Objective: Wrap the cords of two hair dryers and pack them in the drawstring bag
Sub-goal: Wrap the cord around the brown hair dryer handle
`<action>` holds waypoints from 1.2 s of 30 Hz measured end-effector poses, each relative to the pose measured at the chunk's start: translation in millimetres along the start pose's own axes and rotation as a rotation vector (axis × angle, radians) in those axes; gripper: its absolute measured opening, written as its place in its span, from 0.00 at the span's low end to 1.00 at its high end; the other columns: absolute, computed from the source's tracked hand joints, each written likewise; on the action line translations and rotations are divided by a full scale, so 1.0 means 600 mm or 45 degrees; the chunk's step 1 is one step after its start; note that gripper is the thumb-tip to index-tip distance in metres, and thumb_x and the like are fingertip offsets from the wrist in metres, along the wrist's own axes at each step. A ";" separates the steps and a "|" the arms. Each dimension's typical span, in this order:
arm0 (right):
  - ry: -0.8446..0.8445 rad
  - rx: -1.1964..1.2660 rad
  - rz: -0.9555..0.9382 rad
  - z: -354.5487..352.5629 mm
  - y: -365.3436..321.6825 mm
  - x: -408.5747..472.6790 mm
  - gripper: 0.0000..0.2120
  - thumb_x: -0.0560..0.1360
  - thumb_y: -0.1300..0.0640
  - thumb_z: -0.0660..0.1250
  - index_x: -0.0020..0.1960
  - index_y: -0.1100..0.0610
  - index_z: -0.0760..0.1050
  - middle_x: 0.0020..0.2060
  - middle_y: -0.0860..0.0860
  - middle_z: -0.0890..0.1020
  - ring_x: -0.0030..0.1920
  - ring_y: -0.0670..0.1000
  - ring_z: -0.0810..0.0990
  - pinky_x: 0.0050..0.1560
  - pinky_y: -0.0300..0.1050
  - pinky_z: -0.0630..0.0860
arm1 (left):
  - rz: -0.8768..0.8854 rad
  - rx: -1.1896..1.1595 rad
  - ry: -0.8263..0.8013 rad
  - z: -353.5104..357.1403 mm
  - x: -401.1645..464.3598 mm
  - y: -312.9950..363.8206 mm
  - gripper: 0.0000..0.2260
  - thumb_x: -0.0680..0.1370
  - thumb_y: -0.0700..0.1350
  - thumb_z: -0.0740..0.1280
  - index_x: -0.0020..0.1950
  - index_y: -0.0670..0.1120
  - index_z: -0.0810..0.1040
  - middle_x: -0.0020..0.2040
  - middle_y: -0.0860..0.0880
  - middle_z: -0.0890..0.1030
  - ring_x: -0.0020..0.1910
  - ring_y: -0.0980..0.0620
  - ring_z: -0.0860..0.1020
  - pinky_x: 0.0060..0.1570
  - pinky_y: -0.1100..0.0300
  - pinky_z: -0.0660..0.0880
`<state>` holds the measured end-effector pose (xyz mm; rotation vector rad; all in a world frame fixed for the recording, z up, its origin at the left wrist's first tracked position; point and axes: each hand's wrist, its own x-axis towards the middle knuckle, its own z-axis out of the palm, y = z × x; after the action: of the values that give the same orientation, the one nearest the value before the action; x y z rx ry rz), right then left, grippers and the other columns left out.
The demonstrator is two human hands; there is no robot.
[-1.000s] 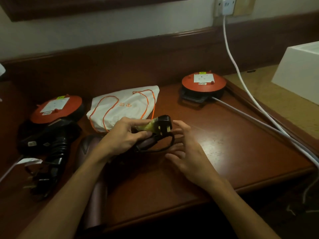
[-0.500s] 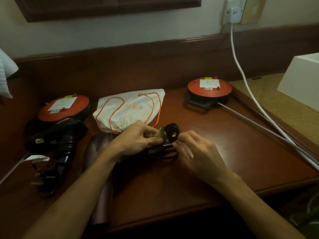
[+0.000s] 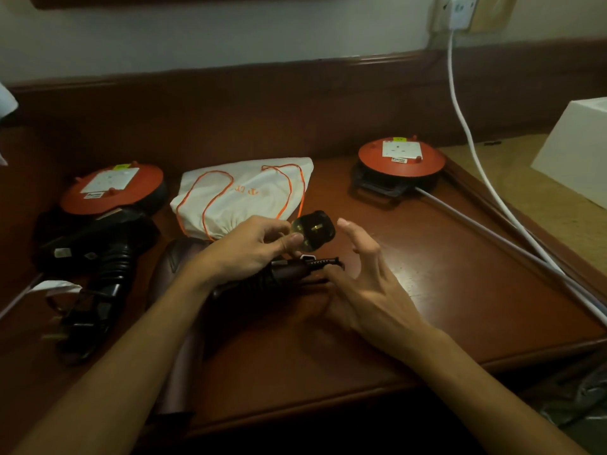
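Centrally, left hand (image 3: 243, 251) over the mauve hair dryer (image 3: 184, 323), thumb and fingers pinching the black plug (image 3: 315, 229), pins turned toward the camera. Right hand (image 3: 361, 287) just right of the plug, fingers spread and loosely bent, apart from the plug; fingertips low near the cord's ribbed strain relief (image 3: 323, 262), contact not discernible. Black cord (image 3: 262, 277) coiled round the dryer's handle beneath the left hand. Mauve dryer lying on the wooden bench (image 3: 427, 307), body running toward the near edge. Second, black hair dryer (image 3: 98, 254) at far left on the bench, cord wound round its handle, its own plug (image 3: 75, 326) near the front. White drawstring bag (image 3: 243, 195) with orange strings lying flat just behind the hands, neck gathered toward them. Two red-topped cable reels: one (image 3: 111, 188) left of the bag, one (image 3: 400, 159) right of it. White cable (image 3: 466, 126) hanging from the wall socket (image 3: 460, 9), passing right of the latter reel.
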<state>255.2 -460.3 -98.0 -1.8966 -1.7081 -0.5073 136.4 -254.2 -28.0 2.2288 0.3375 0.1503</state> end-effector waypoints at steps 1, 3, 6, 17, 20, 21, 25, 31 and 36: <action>0.009 -0.025 -0.028 0.000 0.001 0.004 0.11 0.74 0.64 0.73 0.55 0.58 0.77 0.77 0.63 0.52 0.79 0.64 0.56 0.73 0.60 0.69 | 0.033 0.041 0.026 0.001 -0.001 -0.003 0.11 0.78 0.56 0.66 0.52 0.53 0.85 0.47 0.55 0.86 0.50 0.58 0.83 0.55 0.52 0.77; 0.001 -0.071 -0.091 0.001 0.004 0.010 0.11 0.75 0.67 0.72 0.56 0.61 0.77 0.79 0.64 0.51 0.81 0.63 0.51 0.75 0.60 0.65 | 0.096 0.148 0.067 0.005 -0.003 -0.010 0.08 0.79 0.53 0.69 0.55 0.55 0.86 0.47 0.56 0.86 0.50 0.56 0.82 0.53 0.49 0.78; -0.083 -0.026 -0.111 -0.002 0.009 0.019 0.14 0.74 0.69 0.71 0.58 0.63 0.74 0.78 0.67 0.59 0.77 0.64 0.62 0.69 0.57 0.74 | 0.157 0.212 0.086 0.008 -0.005 -0.017 0.13 0.79 0.54 0.70 0.63 0.58 0.84 0.50 0.55 0.86 0.52 0.53 0.83 0.53 0.43 0.79; -0.024 -0.009 -0.047 0.006 0.013 0.028 0.12 0.74 0.64 0.75 0.53 0.67 0.76 0.69 0.70 0.72 0.58 0.66 0.82 0.57 0.54 0.80 | 0.150 0.514 0.192 0.021 0.003 -0.007 0.07 0.81 0.49 0.68 0.57 0.52 0.84 0.43 0.55 0.77 0.43 0.61 0.73 0.39 0.65 0.63; 0.019 -0.012 -0.071 0.010 0.015 0.028 0.13 0.74 0.68 0.74 0.54 0.65 0.74 0.69 0.71 0.72 0.66 0.67 0.76 0.62 0.61 0.78 | 0.175 0.543 0.216 0.023 0.005 -0.002 0.06 0.81 0.48 0.69 0.56 0.52 0.84 0.43 0.53 0.79 0.42 0.60 0.73 0.38 0.64 0.64; 0.044 -0.035 -0.085 0.010 0.016 0.029 0.10 0.75 0.68 0.71 0.55 0.66 0.75 0.68 0.71 0.72 0.70 0.67 0.72 0.65 0.62 0.76 | 0.169 0.538 0.227 0.023 0.006 -0.001 0.07 0.81 0.48 0.69 0.58 0.52 0.84 0.42 0.54 0.78 0.42 0.60 0.73 0.38 0.63 0.64; 0.049 -0.041 -0.096 0.006 0.014 0.029 0.06 0.76 0.68 0.70 0.52 0.70 0.78 0.66 0.69 0.74 0.69 0.65 0.74 0.65 0.57 0.77 | 0.159 0.529 0.261 0.024 0.006 0.003 0.15 0.80 0.49 0.70 0.67 0.58 0.80 0.45 0.54 0.79 0.45 0.55 0.74 0.43 0.57 0.70; 0.012 0.061 -0.030 0.005 0.013 0.030 0.09 0.73 0.71 0.73 0.51 0.68 0.77 0.63 0.67 0.75 0.58 0.62 0.80 0.51 0.51 0.82 | 0.089 0.639 0.168 0.028 0.010 0.011 0.16 0.81 0.50 0.69 0.69 0.58 0.78 0.46 0.53 0.77 0.45 0.54 0.73 0.42 0.59 0.67; 0.017 0.092 -0.041 0.002 0.013 0.032 0.10 0.73 0.69 0.74 0.52 0.67 0.76 0.60 0.64 0.76 0.54 0.59 0.80 0.48 0.50 0.83 | 0.099 0.704 0.163 0.033 0.011 0.018 0.15 0.81 0.50 0.69 0.68 0.57 0.78 0.47 0.53 0.76 0.45 0.54 0.72 0.36 0.63 0.63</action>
<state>265.4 -444.6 -88.6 -1.8135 -1.7277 -0.4639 148.9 -273.5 -31.7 2.7886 0.3972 0.2683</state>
